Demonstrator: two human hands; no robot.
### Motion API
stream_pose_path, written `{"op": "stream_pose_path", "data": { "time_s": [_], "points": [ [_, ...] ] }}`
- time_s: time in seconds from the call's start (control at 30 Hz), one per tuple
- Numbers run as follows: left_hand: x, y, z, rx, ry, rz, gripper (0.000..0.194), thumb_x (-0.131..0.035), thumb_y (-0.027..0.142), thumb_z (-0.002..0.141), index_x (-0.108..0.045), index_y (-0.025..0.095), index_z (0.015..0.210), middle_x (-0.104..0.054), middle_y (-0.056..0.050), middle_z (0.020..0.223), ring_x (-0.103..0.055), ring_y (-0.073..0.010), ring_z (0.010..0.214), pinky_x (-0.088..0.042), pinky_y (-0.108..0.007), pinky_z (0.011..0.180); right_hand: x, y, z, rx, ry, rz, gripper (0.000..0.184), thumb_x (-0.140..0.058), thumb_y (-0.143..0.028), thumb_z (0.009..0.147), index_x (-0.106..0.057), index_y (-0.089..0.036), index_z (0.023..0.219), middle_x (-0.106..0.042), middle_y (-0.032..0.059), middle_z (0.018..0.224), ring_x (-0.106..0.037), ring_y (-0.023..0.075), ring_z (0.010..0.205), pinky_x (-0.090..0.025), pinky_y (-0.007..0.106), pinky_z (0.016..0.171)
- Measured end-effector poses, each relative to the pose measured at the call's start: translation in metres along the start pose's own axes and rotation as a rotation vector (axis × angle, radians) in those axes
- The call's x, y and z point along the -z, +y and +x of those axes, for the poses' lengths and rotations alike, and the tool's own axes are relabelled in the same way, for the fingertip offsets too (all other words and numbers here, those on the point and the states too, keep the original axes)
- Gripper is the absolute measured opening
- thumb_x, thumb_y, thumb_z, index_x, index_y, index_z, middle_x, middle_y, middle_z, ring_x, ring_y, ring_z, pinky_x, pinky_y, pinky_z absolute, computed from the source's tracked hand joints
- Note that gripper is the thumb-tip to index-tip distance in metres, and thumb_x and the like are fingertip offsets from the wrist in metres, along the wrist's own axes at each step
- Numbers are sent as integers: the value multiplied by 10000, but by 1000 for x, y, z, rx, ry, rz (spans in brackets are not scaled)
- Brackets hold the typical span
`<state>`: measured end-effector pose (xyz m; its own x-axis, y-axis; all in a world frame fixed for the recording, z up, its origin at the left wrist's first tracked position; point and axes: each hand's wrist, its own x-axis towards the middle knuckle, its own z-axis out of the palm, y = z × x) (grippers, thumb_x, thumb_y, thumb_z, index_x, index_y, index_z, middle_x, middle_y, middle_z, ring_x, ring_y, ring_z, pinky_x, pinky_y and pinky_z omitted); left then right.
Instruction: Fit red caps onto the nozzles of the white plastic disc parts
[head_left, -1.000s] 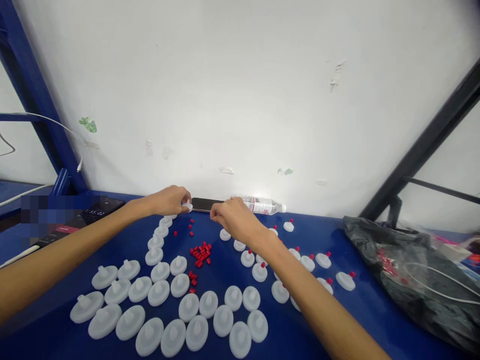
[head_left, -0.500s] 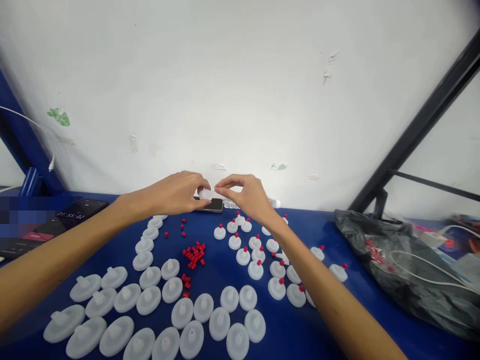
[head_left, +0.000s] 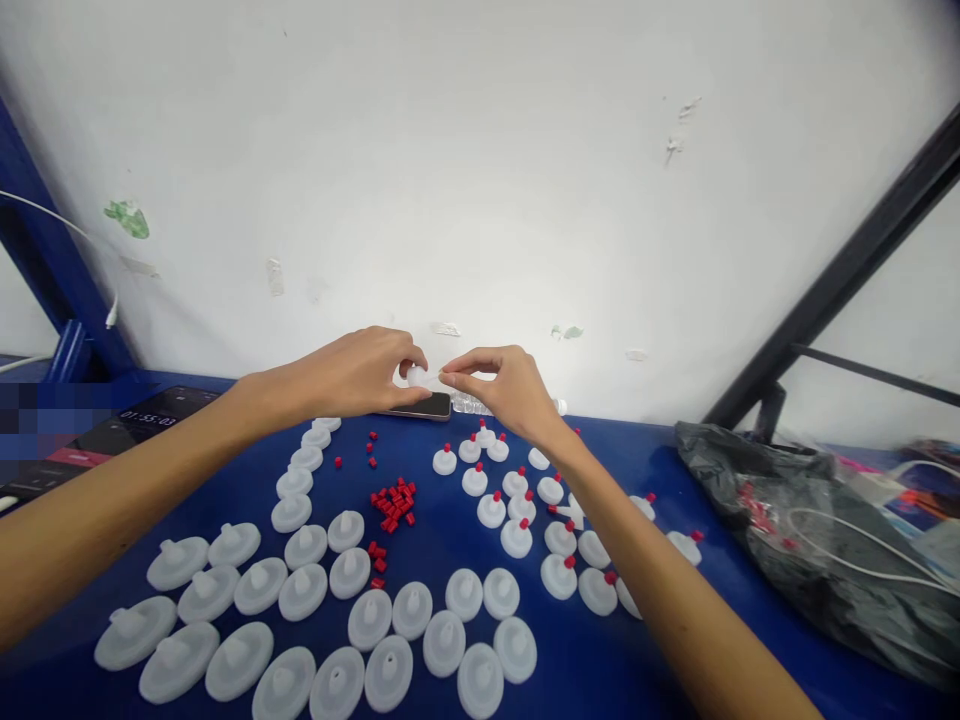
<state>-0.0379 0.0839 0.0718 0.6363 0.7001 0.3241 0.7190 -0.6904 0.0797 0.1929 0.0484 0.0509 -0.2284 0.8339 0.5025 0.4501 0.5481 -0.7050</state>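
Above the far side of the blue table, my left hand [head_left: 375,370] is closed on a white plastic spout lid [head_left: 417,376], held between thumb and fingers. My right hand [head_left: 502,385] pinches at the end of that lid's spout; whatever lies between its fingertips is hidden. Small red caps [head_left: 394,505] are in a loose pile below my hands. Bare white lids [head_left: 300,592], spouts up, spread over the left and front of the table. To the right, beneath my right forearm, stand several lids with red caps on their spouts [head_left: 491,511].
A phone with a timer [head_left: 142,430] lies at the left, another phone [head_left: 424,406] behind my hands beside a clear bottle [head_left: 471,404] lying along the wall. A black plastic bag [head_left: 810,540] with red pieces and a white cable fills the right side of the blue table [head_left: 442,520].
The lid in my left hand has turned so its spout points toward my right fingertips, which remain pinched. The whole view has shifted slightly.
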Motion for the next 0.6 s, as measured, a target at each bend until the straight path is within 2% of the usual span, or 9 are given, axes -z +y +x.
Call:
{"op": "stream_pose_path", "data": {
  "time_s": [0.1, 0.2, 0.3, 0.4, 0.5, 0.6],
  "points": [
    [-1, 1, 0, -34, 12, -13, 466, -590, 557, 930, -795, 221, 1180, -794, -99, 1103, -718, -263, 937, -487, -378, 804, -1, 4, 1, -23, -28, 88, 46, -831, -263, 903, -850, -229, 878, -859, 39, 952, -787, 215, 967, -571, 367, 948],
    [-1, 1, 0, -66, 25, -42, 468, -595, 606, 951, -784, 236, 1167, -787, -80, 1080, -706, -241, 895, -480, -367, 794, 1, 10, 3, -72, -64, 209, 160, -865, -356, 866, -838, -206, 916, -855, 56, 965, -783, 218, 957, -589, 363, 925],
    [1, 5, 0, -100, 38, -82, 489, -581, 660, 974, -754, 247, 1171, -775, -54, 1069, -686, -214, 849, -474, -345, 766, 5, 14, 3, -136, -105, 323, 271, -829, -425, 895, -814, -216, 1067, -848, 69, 1076, -779, 216, 1032, -606, 367, 958],
    [6, 14, -2, -140, 65, -108, 446, -562, 633, 1007, -704, 229, 1132, -742, -42, 1025, -655, -196, 816, -457, -334, 745, 7, 12, 1, -197, -259, 483, 322, -741, -448, 968, -780, -249, 1218, -813, 94, 1233, -765, 233, 1123, -626, 396, 980],
    [7, 21, -4, -177, 102, -116, 413, -570, 624, 1025, -666, 243, 1149, -707, -42, 1035, -641, -213, 895, -455, -338, 777, 4, 5, -1, -186, -397, 712, 220, -702, -397, 984, -800, -244, 1109, -793, 96, 1280, -740, 249, 1215, -602, 422, 1069],
    [4, 19, -5, -218, 189, -101, 356, -558, 585, 1054, -655, 272, 1194, -678, -45, 1050, -615, -237, 992, -454, -345, 809, 0, -3, -1, -143, -319, 757, 144, -714, -338, 948, -800, -236, 1002, -812, 78, 1223, -745, 239, 1226, -573, 414, 1121]
  ]
}}
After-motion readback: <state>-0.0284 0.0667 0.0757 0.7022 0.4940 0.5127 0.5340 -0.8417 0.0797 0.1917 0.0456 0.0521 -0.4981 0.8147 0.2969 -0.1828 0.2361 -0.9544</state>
